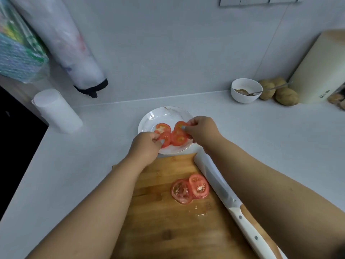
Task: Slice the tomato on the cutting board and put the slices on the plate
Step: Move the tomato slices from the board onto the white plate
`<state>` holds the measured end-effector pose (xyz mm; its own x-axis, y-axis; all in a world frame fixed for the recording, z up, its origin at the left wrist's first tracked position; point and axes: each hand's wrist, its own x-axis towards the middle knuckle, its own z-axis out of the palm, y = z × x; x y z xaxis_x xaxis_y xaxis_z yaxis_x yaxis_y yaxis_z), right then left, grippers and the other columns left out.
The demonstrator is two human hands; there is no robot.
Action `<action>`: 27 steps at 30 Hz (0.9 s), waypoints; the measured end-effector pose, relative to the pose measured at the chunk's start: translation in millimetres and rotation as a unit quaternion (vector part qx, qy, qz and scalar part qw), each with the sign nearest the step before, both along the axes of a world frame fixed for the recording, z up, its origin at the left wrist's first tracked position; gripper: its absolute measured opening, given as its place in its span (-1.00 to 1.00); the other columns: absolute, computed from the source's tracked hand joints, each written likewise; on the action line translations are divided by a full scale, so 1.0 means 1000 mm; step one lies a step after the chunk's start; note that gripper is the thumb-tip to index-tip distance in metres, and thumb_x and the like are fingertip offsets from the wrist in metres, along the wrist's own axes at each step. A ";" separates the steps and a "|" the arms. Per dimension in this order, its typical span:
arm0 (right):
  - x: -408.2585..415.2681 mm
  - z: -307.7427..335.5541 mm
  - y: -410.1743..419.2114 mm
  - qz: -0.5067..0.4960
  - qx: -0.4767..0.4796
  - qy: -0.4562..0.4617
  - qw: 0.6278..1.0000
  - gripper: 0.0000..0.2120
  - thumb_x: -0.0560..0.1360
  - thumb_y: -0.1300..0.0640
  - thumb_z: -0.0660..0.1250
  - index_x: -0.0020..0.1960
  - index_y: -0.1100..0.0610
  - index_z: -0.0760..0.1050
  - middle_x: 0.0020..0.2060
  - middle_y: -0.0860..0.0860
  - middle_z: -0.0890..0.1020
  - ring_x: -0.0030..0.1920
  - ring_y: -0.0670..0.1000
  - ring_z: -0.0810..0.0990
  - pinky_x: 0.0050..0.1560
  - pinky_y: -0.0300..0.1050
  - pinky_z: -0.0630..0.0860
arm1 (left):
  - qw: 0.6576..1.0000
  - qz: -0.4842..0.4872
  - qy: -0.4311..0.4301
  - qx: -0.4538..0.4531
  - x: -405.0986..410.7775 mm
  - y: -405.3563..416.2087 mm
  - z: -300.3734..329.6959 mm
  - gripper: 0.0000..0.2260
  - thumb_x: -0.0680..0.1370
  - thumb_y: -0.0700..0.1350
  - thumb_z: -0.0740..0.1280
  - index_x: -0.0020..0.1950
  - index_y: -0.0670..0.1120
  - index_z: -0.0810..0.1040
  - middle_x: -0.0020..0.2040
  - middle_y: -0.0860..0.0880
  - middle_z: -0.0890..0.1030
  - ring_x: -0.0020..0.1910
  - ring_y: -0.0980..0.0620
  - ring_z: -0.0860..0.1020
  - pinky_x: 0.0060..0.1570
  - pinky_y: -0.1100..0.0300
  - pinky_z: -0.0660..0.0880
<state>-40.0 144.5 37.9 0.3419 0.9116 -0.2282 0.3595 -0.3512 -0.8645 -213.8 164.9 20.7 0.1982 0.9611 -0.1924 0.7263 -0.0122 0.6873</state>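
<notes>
Two tomato slices (190, 188) lie wet on the near cutting board (164, 221). Over the far plate (149, 116), left hand (146, 146) and right hand (201, 129) fingers each pinch a limp, slippery slice by its edge.

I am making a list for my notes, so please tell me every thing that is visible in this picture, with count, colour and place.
plate: one, white, behind the board
tomato slices on plate: about four, red, overlapping
cutting board: one, wooden, nearest the camera
tomato slices on board: two or three, red, overlapping
knife: one, white handle, along the board's right edge
bowl: one, white, back right, holds a spoon
potatoes: several, brown, beside the bowl
canister: one, cream, far right
roll: one, white, left
left hand: fingers on a slice over the plate
right hand: fingers on a slice over the plate
</notes>
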 end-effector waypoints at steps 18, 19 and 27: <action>0.023 -0.008 -0.069 0.335 -0.088 -0.311 0.885 -0.64 0.32 0.03 0.51 0.10 -0.05 0.58 -0.04 -0.07 0.57 -0.03 -0.06 0.51 -0.26 -0.28 0.34 | 0.959 -0.239 0.132 -0.077 0.009 -0.061 -0.012 -0.41 0.26 -0.05 0.59 0.23 0.06 0.47 0.10 0.11 0.43 0.00 0.12 0.46 0.00 0.22 0.42; 0.021 -0.013 -0.073 0.351 -0.076 -0.327 0.874 -0.61 0.31 0.03 0.51 0.12 -0.05 0.56 -0.02 -0.06 0.55 0.00 -0.05 0.47 -0.20 -0.24 0.37 | 0.955 -0.250 0.148 -0.066 0.010 -0.065 -0.015 -0.40 0.24 -0.04 0.59 0.23 0.07 0.46 0.10 0.11 0.39 0.02 0.10 0.44 0.03 0.20 0.43; 0.017 -0.024 -0.081 0.378 -0.039 -0.341 0.860 -0.80 0.36 0.17 0.46 -0.03 0.05 0.56 -0.05 -0.01 0.57 -0.07 -0.03 0.49 -0.19 -0.22 0.33 | 0.972 -0.210 0.095 -0.056 0.005 -0.069 -0.018 -0.85 0.42 -0.11 0.47 -0.15 0.06 0.52 -0.22 0.13 0.52 -0.28 0.21 0.46 -0.35 0.30 0.33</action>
